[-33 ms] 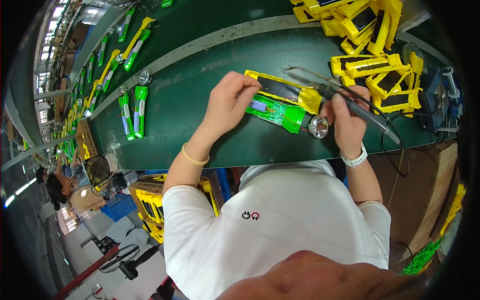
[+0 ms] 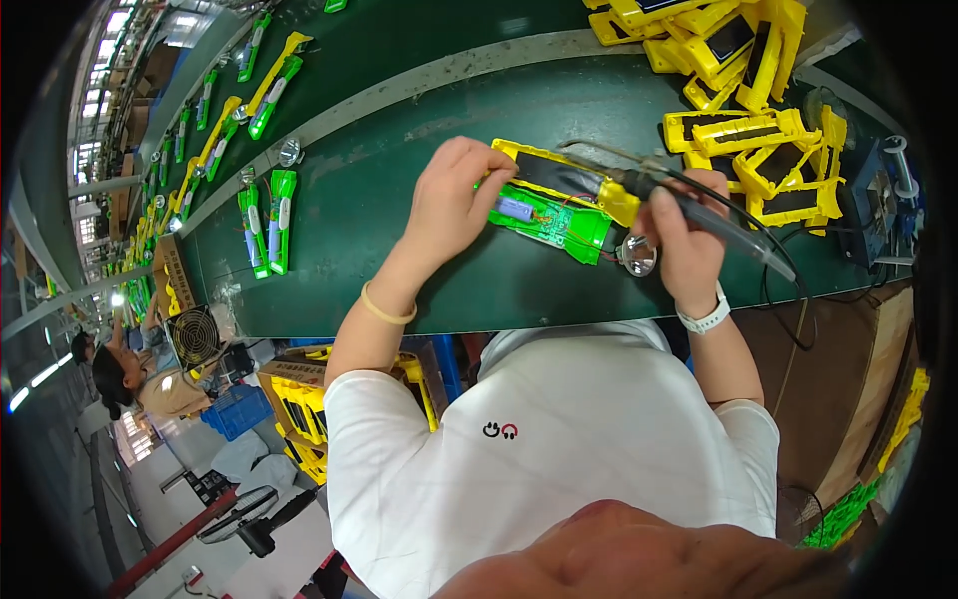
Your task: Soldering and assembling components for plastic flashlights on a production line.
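Observation:
A soldering iron [image 2: 726,230] with a dark cable is gripped in my right hand [image 2: 687,245], its front end pointing left over the work. Below it lies a yellow housing [image 2: 621,205] with a dark panel inside. Against its near side sits a green housing [image 2: 587,243], open, showing a green circuit board and a purple-blue battery cell [image 2: 514,208]. Thin wires run from it to a shiny round reflector [image 2: 637,256] beside my right hand. My left hand [image 2: 449,195] has thumb and forefinger pinched at the left ends of both housings; what is between those fingertips is hidden.
Yellow housings [image 2: 788,150] are heaped at the right, near a blue soldering station [image 2: 878,190]. Two green assemblies [image 2: 267,225] lie at the left. More line the far belt [image 2: 399,40]. A fan [image 2: 195,337] and another person [image 2: 150,379] are at the far left.
My right hand and the soldering iron have shifted slightly left. My left hand has moved a little up and left. The housings stay nearly in place.

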Demonstrator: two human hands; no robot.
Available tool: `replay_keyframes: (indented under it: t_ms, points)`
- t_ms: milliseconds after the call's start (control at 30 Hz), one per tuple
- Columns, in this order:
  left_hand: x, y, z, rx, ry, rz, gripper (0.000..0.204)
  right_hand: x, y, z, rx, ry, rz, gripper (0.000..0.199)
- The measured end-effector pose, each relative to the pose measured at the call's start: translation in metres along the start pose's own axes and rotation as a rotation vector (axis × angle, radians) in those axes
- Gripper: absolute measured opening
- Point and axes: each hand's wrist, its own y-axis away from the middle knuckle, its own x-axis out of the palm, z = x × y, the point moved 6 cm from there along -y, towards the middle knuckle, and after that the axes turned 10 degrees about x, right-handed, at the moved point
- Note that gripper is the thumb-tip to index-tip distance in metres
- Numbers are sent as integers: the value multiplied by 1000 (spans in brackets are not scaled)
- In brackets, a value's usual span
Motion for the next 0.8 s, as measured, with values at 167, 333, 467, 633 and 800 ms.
replay_keyframes:
  t_ms: [167, 333, 467, 633, 800]
  points:
    - [1, -10, 11, 47, -60, 137, 7, 27, -14, -17, 17, 99, 86, 24]
    - [4, -14, 19, 33, -34, 212, 7, 30, -16, -29, 20, 148, 113, 24]
    - [1, -12, 20, 52, -22, 213, 7, 33, -17, -31, 20, 192, 121, 24]
    - [-3, -11, 19, 21, -50, 221, 6, 40, -19, -33, 36, 224, 133, 25]
    - [-5, -7, 17, 12, -65, 220, 7, 38, -10, -25, 61, 43, 131, 23]
